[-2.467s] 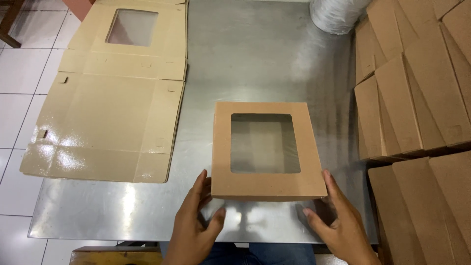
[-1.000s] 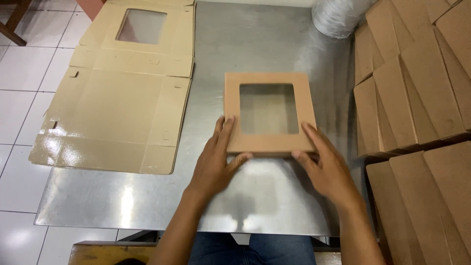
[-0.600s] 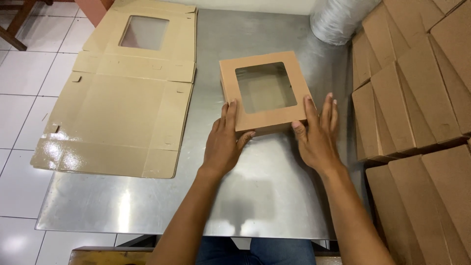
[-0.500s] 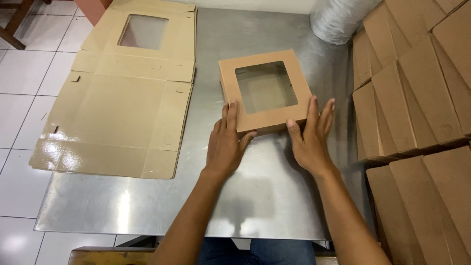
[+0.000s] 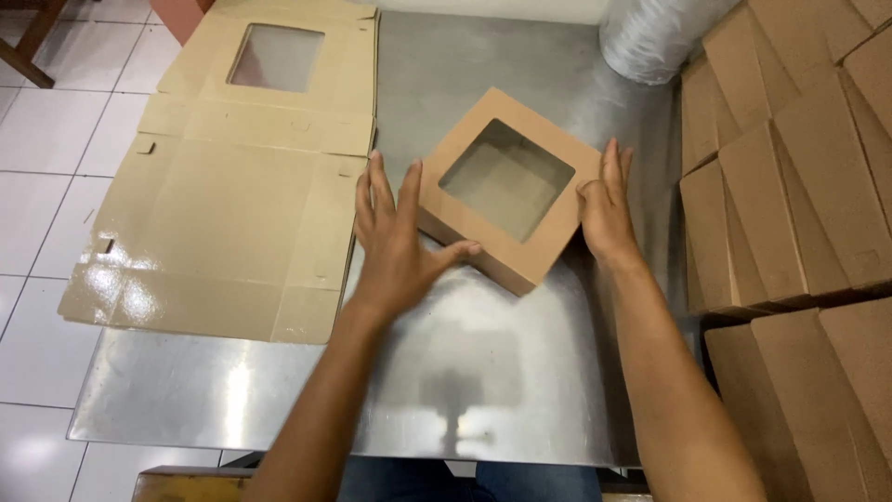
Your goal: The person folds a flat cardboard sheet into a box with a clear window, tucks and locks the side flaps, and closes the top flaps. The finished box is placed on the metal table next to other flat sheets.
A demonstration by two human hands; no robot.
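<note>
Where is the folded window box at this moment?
The window box sits turned on the metal table, between left hand and right hand, right of the flat cardboard sheet.

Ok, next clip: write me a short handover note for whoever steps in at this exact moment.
Left hand: open, flat, fingers spread, thumb against the window box near corner.
Right hand: open, flat against the box's right side. No grip closed on anything.
Box: folded up, window on top, turned at an angle on the metal table.
Flat blank: unfolded, at left, partly overhanging the table edge.
Stacked boxes: at right.
Done: one box assembled. Left: the flat blank is not yet folded.
</note>
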